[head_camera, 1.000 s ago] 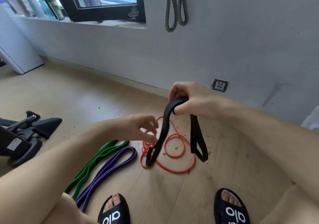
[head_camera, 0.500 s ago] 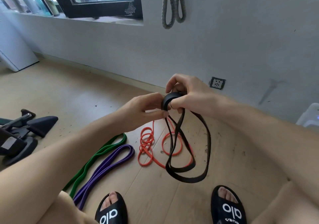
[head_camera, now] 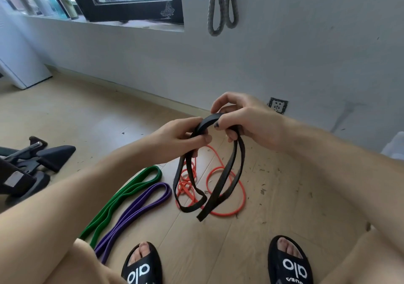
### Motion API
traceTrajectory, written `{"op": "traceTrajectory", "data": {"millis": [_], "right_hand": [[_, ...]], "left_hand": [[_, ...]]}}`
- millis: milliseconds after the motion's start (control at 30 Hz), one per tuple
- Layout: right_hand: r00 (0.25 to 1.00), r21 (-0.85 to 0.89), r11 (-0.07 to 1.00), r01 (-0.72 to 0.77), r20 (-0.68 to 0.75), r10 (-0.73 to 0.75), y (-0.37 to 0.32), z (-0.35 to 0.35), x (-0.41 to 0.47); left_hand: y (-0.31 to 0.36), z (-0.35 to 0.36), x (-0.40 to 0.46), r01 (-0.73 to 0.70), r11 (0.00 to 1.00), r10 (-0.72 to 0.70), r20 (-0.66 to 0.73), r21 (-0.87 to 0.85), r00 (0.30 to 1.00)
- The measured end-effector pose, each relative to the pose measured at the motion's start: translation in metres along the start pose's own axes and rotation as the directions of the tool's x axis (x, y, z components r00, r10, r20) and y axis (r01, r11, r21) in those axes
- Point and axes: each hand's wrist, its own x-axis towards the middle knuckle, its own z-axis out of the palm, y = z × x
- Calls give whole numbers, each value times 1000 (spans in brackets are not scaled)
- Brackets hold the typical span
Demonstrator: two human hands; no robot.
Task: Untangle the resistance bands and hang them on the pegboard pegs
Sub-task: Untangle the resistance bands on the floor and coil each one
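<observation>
Black band gripped by both hands

Both bare forearms reach forward from the lower corners of the view and converge at centre, held above the floor. The left hand lies with its back towards the camera, wrist roughly straight, its fingers curled and pinching one side of the black band at its top. The right hand, slightly higher, arches over the same band; its fingers curl down around the upper bend, thumb tucked beneath. The two hands are just beside each other, knuckles nearly touching. Two sandalled feet show at the lower edge.
</observation>
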Motion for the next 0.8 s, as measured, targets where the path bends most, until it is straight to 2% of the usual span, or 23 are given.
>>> {"op": "traceTrajectory", "data": {"millis": [100, 267, 467, 700, 800], "right_hand": [[1000, 26, 1000, -2, -5, 2, -2, 4, 1], [997, 26, 999, 31, -72, -29, -2, 14, 5], [997, 131, 990, 52, -68, -44, -3, 28, 7], [989, 262, 963, 70, -147, -32, -7, 32, 9], [982, 324, 943, 80, -189, -18, -9, 33, 10]], "left_hand": [[-2, -1, 1, 14, 1000, -15, -18, -13, 1000], [1, 4, 2, 36, 992, -32, 36, -118, 999], [0, 24, 9, 49, 995, -46, 39, -85, 998], [-1, 30, 16, 17, 989, -31, -96, -146, 995], [0, 32, 16, 2, 989, -17, -97, -151, 995]]}}
